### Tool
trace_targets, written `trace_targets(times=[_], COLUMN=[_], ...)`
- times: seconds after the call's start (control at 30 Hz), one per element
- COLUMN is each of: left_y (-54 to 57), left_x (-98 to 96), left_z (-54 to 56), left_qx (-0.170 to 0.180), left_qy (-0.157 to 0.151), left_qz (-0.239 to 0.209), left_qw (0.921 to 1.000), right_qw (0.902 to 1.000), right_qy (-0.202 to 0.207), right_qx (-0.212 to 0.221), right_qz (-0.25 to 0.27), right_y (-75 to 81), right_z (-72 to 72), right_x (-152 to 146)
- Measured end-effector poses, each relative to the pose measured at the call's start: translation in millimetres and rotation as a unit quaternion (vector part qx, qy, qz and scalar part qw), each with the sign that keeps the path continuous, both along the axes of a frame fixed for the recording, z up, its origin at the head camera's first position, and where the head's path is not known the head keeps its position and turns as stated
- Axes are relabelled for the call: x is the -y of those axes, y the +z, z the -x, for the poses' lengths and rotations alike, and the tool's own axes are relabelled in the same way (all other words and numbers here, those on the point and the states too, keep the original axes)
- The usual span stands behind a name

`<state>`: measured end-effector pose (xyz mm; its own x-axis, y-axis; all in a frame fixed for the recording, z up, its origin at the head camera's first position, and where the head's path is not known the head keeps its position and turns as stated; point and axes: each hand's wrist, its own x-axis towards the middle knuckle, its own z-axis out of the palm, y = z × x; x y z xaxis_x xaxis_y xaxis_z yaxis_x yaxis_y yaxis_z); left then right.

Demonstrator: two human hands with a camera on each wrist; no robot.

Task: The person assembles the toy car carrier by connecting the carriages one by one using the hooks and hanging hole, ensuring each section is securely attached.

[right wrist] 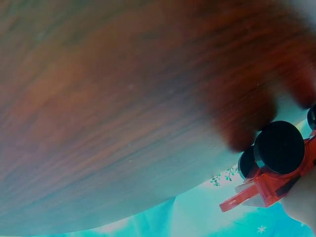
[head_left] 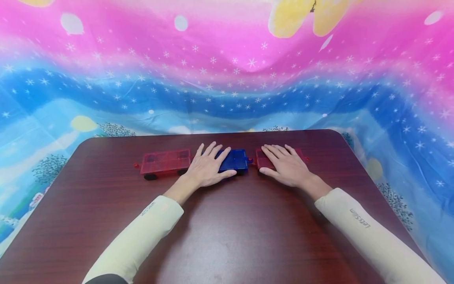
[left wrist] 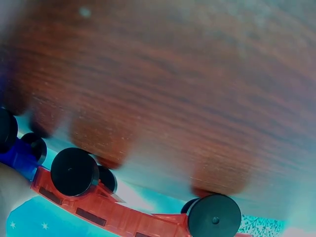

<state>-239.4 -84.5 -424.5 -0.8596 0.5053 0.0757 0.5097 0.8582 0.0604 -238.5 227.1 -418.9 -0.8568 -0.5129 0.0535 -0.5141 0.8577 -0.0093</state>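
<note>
Three flat toy train cars with black wheels stand in a row near the far side of the table. The left one is a see-through red car (head_left: 166,161), also in the left wrist view as a red car (left wrist: 116,216). My left hand (head_left: 207,165) rests spread over the middle blue car (head_left: 237,159), hiding its left part. On the right-hand red car (head_left: 260,161) lies my right hand (head_left: 289,165), fingers straight, covering most of its top. Its hook and wheels show in the right wrist view on the red car (right wrist: 269,186).
The brown wood table (head_left: 227,236) has rounded far corners. Behind it and along both sides hangs a pink and blue cloth (head_left: 227,75) with snowflakes. A small red hook (head_left: 136,165) sticks out from the row's left end.
</note>
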Motion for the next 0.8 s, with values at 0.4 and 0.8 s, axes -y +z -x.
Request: trace_targets(times=[0.4, 0.8], left_y=[2.1, 3.8], left_x=[0.6, -1.1], left_z=[1.6, 1.9], left_qx=[0.011, 0.008], left_qy=[-0.008, -0.011], left_qz=[0.014, 0.012], left_qw=[0.9998, 0.9998], right_qw=[1.0, 0.9997], right_qy=[0.002, 0.001], right_qx=[0.001, 0.008], right_qz=[0.002, 0.021], right_y=[1.0, 4.5], right_z=[-2.0, -2.5], right_x=[-1.3, -1.1])
